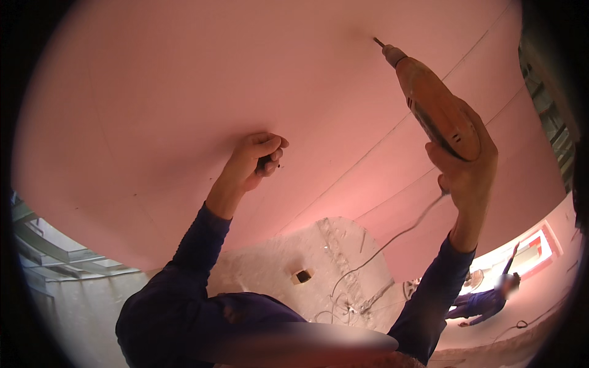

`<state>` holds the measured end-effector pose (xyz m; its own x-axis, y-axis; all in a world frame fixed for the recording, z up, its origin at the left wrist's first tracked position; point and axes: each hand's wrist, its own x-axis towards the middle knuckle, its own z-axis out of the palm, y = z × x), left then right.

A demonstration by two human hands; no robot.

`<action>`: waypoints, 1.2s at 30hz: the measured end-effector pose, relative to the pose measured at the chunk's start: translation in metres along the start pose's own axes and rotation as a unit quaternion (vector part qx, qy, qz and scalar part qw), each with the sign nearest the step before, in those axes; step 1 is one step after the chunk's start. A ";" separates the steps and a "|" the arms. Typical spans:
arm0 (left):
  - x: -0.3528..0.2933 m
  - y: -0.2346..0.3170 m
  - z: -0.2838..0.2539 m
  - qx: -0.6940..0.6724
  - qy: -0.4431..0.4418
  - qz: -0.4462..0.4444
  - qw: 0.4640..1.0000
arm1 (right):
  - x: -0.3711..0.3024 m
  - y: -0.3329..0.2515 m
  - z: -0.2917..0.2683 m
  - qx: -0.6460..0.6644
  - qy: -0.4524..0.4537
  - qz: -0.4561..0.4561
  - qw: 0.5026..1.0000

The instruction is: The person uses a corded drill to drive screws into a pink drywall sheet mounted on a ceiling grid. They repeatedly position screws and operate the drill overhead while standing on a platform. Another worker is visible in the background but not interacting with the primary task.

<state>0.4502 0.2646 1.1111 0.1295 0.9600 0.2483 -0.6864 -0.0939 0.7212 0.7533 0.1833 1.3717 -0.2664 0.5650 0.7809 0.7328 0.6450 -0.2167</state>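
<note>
At the far left, metal framing [46, 236] shows beyond the edge of the pink board [184, 80], which spreads overhead and carries a few small dark specks. The left hand [261, 156] is raised close under it, fingers curled around a dark item [264, 163] too small to identify; whether the hand touches the board is unclear. Below, a square hole [302, 276] opens in a rough grey surface [264, 264]. A cord [399, 234] climbs from there to the orange drill [432, 101], gripped firmly by the right hand [475, 165]. The drill tilts up and left, its bit [379, 42] at the board; contact cannot be told. Lower right, another person [488, 303] stands near a bright window [540, 246], one arm lifted.
</note>
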 end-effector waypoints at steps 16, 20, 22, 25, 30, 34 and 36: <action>-0.023 -0.044 -0.026 0.150 0.129 -0.061 0.978 | -0.247 0.054 0.080 0.416 0.056 0.364 0.831; -0.079 -0.108 -0.055 0.138 0.200 -0.181 0.953 | -0.304 0.056 0.104 0.443 -0.013 0.419 0.792; -0.106 -0.131 -0.066 0.081 0.231 -0.226 0.943 | -0.324 0.055 0.113 0.437 -0.030 0.396 0.807; -0.133 -0.148 -0.073 0.044 0.263 -0.256 0.929 | -0.344 0.051 0.124 0.444 -0.068 0.438 0.778; -0.139 -0.149 -0.061 0.073 0.242 -0.232 0.939 | -0.358 0.053 0.122 0.489 -0.101 0.434 0.750; -0.126 -0.140 -0.041 0.094 0.231 -0.173 0.953 | -0.360 0.060 0.115 0.493 -0.107 0.416 0.757; -0.122 -0.134 -0.031 0.097 0.227 -0.137 0.959 | -0.362 0.061 0.111 0.492 -0.106 0.414 0.759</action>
<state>0.5043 0.1686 0.9637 -0.0691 0.9673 -0.2442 -0.5186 0.1743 0.8371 0.8249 0.0755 1.0103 -0.1411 0.9887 0.0499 -0.0906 0.0373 -0.9952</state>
